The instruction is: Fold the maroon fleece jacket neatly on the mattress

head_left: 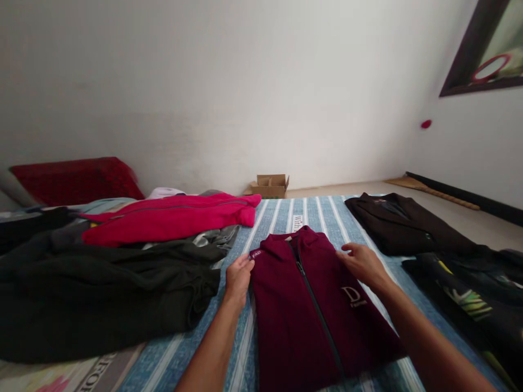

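Note:
A maroon zip-up jacket (296, 305) lies folded on the blue-and-white striped bed cover (245, 340), its collar pointing away from me. The dark zip is closed nearly up to the collar, and a letter "D" shows on the chest. At the left shoulder, by a small lettered patch, my left hand (239, 277) pinches the jacket's edge. My right hand (363, 265) is at the opposite shoulder, thumb and fingers closed around the fabric edge; part of its grip is hidden.
On the left are a dark green garment (110, 294) and a bright pink zip garment (175, 216) over other clothes. A folded dark brown jacket (402, 220) and black printed clothing (466, 296) lie right. Beyond the bed, a cardboard box (272, 188) sits by the wall.

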`<state>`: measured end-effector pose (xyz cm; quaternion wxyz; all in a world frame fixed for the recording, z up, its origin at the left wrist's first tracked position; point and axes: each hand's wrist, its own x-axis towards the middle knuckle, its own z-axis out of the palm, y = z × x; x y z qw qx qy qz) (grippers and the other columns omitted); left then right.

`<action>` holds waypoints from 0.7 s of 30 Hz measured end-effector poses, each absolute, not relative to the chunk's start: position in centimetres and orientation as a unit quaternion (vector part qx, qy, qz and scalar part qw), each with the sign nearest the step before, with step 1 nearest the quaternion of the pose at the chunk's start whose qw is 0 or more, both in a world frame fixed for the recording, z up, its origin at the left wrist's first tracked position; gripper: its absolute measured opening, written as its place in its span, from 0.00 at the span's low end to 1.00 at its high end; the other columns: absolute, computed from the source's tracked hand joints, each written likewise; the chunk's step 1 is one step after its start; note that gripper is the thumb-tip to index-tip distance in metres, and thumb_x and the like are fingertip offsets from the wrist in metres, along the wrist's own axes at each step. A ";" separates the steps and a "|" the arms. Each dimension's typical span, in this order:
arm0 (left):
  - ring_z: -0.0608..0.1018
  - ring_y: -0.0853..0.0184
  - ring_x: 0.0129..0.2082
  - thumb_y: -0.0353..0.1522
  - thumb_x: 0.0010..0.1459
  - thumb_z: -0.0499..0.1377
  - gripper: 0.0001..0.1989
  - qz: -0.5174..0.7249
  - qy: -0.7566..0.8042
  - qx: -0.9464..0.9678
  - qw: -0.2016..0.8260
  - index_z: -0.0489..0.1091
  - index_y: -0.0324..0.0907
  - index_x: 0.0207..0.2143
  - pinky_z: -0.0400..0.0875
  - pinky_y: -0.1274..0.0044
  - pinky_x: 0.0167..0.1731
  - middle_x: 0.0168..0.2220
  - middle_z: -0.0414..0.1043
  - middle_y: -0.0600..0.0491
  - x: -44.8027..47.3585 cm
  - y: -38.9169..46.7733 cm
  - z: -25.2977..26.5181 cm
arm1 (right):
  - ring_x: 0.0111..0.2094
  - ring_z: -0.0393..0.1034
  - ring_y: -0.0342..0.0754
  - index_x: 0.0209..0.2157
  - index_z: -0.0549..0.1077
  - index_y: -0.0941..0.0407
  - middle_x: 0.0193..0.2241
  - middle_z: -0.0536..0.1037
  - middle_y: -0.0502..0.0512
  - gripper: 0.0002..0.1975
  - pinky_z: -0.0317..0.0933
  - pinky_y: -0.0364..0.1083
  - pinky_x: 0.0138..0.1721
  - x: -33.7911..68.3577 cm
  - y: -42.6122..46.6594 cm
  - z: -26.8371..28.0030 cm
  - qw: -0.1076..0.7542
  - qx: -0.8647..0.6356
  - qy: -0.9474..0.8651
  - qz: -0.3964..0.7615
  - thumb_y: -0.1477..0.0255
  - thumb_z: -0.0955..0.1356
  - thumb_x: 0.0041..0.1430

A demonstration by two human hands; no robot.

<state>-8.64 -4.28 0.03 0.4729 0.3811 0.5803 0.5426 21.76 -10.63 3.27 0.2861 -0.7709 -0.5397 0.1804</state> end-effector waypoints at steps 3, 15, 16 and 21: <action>0.79 0.67 0.30 0.25 0.46 0.61 0.16 0.551 0.581 0.367 0.473 0.71 0.36 0.41 0.72 0.78 0.33 0.34 0.78 0.48 -8.6 -4.0 -0.1 | 0.33 0.71 0.53 0.32 0.77 0.58 0.27 0.77 0.59 0.13 0.57 0.44 0.29 22.0 -7.7 3.5 0.311 -0.763 -0.521 0.223 0.63 0.69 0.49; 0.78 0.67 0.25 0.32 0.36 0.68 0.18 0.533 0.533 0.372 0.542 0.75 0.35 0.34 0.72 0.79 0.28 0.29 0.79 0.49 -8.2 -3.5 1.8 | 0.11 0.51 0.37 0.19 0.66 0.58 0.09 0.59 0.43 0.12 0.43 0.39 0.13 22.4 -3.6 1.9 0.374 -0.698 -0.396 0.466 0.68 0.68 0.52; 0.78 0.67 0.25 0.31 0.36 0.68 0.18 0.531 0.529 0.368 0.551 0.75 0.35 0.33 0.72 0.78 0.29 0.28 0.79 0.49 -8.1 -3.4 2.0 | 0.11 0.51 0.37 0.21 0.68 0.58 0.09 0.60 0.44 0.11 0.43 0.38 0.13 22.4 -3.6 1.8 0.379 -0.688 -0.394 0.478 0.68 0.68 0.52; 0.79 0.65 0.25 0.26 0.37 0.66 0.14 0.515 0.514 0.352 0.589 0.74 0.35 0.32 0.74 0.77 0.29 0.25 0.78 0.50 -7.8 -2.9 2.8 | 0.13 0.57 0.38 0.27 0.75 0.60 0.13 0.68 0.47 0.07 0.44 0.38 0.13 22.4 -3.2 1.2 0.394 -0.649 -0.395 0.517 0.70 0.70 0.48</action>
